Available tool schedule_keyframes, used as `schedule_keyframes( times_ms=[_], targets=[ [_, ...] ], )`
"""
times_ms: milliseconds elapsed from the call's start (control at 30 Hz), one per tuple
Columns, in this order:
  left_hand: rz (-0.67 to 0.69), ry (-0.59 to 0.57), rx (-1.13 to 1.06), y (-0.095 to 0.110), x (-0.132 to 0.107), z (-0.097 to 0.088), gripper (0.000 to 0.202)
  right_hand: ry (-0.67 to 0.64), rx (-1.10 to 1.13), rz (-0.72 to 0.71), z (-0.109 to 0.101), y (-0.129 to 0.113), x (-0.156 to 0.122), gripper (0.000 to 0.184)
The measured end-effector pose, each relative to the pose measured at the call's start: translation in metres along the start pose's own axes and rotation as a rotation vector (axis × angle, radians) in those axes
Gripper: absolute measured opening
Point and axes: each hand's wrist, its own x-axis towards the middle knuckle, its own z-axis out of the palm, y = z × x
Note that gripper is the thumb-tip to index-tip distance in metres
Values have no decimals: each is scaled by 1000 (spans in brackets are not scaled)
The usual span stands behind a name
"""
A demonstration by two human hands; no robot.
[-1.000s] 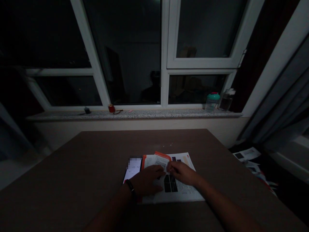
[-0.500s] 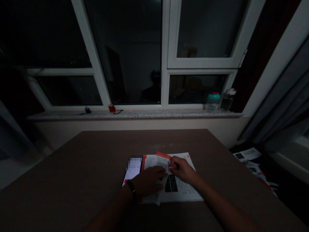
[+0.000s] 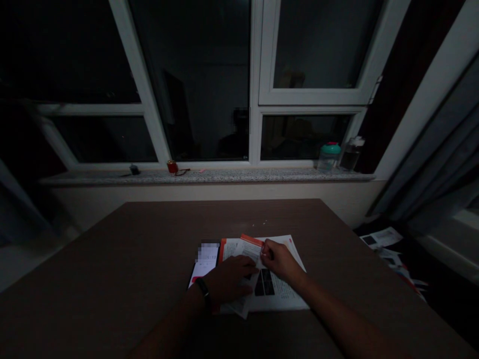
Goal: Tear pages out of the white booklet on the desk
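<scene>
The left hand (image 3: 229, 279), with a black wristband (image 3: 202, 287), lies on an open printed booklet (image 3: 286, 295), fingers close together and pressing the paper down. The right hand (image 3: 281, 262) pinches the upper edge of a loose, folded-up page (image 3: 247, 252) with an orange border, its fingertips bunched. The booklet, with dark pictures on its white page, lies near the front of a brown table (image 3: 112, 259), just beside a lit smartphone (image 3: 205, 267). Beyond, a teal-lidded plastic bottle (image 3: 328, 158) stands on a speckled stone windowsill (image 3: 209, 176).
</scene>
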Motion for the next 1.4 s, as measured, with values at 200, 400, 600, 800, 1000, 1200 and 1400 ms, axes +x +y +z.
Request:
schedule_keyframes(
  times_ms=[200,400,600,800,1000,1200,1400],
  targets=[
    [10,2,15,-1,1,1,48,-166,13,-91,1,-6,-5,14],
    [-14,-18,28,1,2,-1,48,6,-50,-13,-1,-3,-1,12],
    [5,-16,36,-1,2,1,46,-129,21,-84,1,1,-5,13],
    [-8,-15,34,0,2,0,48,-6,-11,-12,1,-1,-2,12],
    [-6,3,30,-2,0,2,53,82,-4,94,-1,1,2,8],
    [-20,22,67,-6,-2,10,62,126,111,146,-1,7,1,6],
    [-23,17,64,-1,-1,6,52,73,174,150,-3,5,1,9]
  ],
)
